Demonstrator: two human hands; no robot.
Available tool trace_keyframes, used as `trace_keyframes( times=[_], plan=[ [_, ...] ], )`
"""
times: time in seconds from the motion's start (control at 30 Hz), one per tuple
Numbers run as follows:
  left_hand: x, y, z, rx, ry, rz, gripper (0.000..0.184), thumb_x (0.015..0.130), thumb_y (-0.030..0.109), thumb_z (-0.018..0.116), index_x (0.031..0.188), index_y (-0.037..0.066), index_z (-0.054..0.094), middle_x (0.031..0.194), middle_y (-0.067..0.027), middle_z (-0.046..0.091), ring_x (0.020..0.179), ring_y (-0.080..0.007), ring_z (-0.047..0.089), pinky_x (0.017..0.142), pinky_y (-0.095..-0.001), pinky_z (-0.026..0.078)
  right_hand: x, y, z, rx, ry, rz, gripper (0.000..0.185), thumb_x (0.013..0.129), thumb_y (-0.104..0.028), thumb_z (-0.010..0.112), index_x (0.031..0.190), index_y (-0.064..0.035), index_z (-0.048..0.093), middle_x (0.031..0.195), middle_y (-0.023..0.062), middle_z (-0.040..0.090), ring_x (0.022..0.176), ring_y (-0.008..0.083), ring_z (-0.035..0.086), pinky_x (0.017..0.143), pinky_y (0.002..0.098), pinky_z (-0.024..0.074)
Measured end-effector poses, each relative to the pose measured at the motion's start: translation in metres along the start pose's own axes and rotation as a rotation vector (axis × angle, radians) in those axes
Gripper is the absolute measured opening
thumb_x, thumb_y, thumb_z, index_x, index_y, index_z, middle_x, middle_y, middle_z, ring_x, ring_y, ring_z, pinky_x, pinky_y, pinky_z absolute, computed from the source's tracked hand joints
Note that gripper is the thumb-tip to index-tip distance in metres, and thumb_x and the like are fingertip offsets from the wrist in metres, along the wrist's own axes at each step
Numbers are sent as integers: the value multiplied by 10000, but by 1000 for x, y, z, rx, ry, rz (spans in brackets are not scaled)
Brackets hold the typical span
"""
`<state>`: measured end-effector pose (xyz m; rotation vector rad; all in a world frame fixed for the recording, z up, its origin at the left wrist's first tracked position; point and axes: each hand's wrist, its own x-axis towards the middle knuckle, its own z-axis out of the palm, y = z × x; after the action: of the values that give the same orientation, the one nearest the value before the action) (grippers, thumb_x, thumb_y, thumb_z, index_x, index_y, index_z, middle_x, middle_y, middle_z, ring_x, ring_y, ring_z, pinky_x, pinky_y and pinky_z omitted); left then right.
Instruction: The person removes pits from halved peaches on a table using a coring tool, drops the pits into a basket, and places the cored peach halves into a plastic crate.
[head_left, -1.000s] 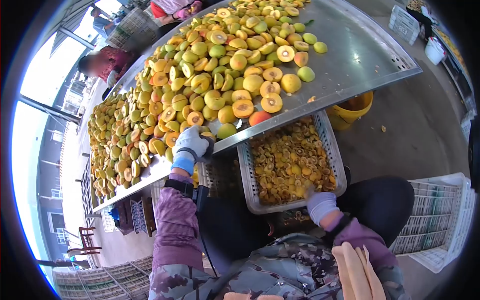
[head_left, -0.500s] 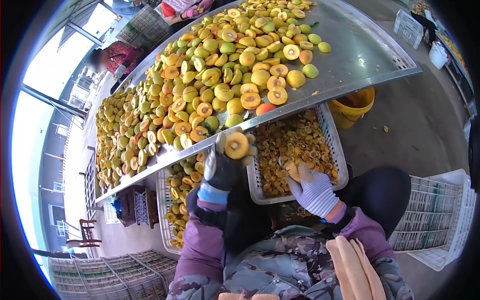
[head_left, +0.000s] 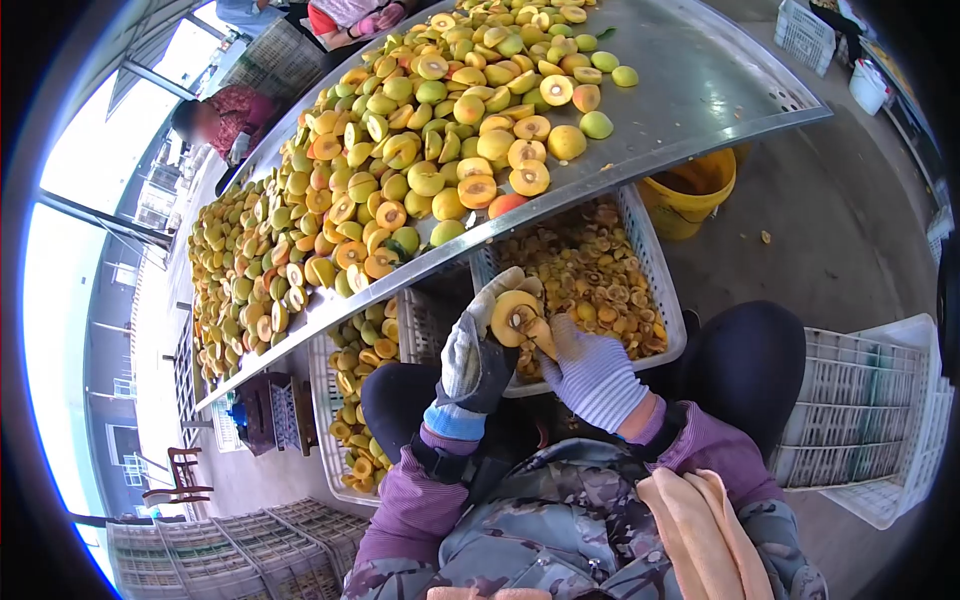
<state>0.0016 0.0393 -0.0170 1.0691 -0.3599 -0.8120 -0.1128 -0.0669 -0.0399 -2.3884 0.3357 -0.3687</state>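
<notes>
My left hand point(head_left: 478, 350), in a grey-and-black work glove, grips a halved yellow peach point(head_left: 513, 316) with its cut face turned up and the brown pit area showing. My right hand point(head_left: 597, 374), in a white-and-purple striped glove, is closed around a small pitting tool point(head_left: 542, 337) with a tan handle. The tool's tip reaches the middle of the peach half, and the fruit hides its end. Both hands are close together above the near edge of a white crate point(head_left: 672, 335) of small brownish-yellow pits and scraps.
A metal table point(head_left: 690, 90) heaped with peach halves point(head_left: 420, 150) slopes across the front. Beneath it stand another crate point(head_left: 318, 420) of halves and a yellow bucket point(head_left: 690, 205). Stacked crates point(head_left: 850, 410) are at the right. A person point(head_left: 235, 115) sits across the table.
My right hand has moved left and brought the tool to the peach half. My left hand has shifted right and lower, still holding the fruit. The view has shifted slightly.
</notes>
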Motion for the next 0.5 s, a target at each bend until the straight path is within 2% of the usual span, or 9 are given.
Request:
trace_keyframes(
  times=[0.13,0.2,0.3,0.4,0.5],
  plan=[
    [-1,-3,2,54,-40,8,562,983,436,384,1233,-56,493,1127,-150,591,1003,-207,579,895,-321,474,-2,4,2,-19,-59,8,327,824,-177,607,1036,12,444,687,181,611,597,378,614,521,456,496],
    [-2,-4,4,218,34,12,579,975,468,387,1172,-58,530,1071,-143,616,929,-196,594,836,-315,492,-3,3,5,-24,-98,20,342,824,-181,606,1049,20,444,689,186,613,601,383,614,525,458,498],
    [-5,-7,8,77,139,-18,598,967,498,391,1115,-57,556,1010,-139,629,896,-199,601,800,-309,501,-6,-1,12,23,-107,28,382,822,-196,607,1080,35,445,693,192,610,602,391,611,528,461,499],
    [-6,-8,12,105,167,45,613,956,522,401,1054,-54,586,986,-153,631,850,-204,611,759,-309,512,-9,-2,18,102,-116,36,410,822,-214,608,1099,42,448,724,203,615,604,391,610,529,463,499],
    [-8,-12,13,97,226,65,599,955,514,415,1006,-54,600,941,-160,639,803,-209,619,724,-305,518,-10,1,23,176,-42,-56,378,859,-273,575,1057,30,465,662,176,621,607,365,629,516,462,499]
  ],
)
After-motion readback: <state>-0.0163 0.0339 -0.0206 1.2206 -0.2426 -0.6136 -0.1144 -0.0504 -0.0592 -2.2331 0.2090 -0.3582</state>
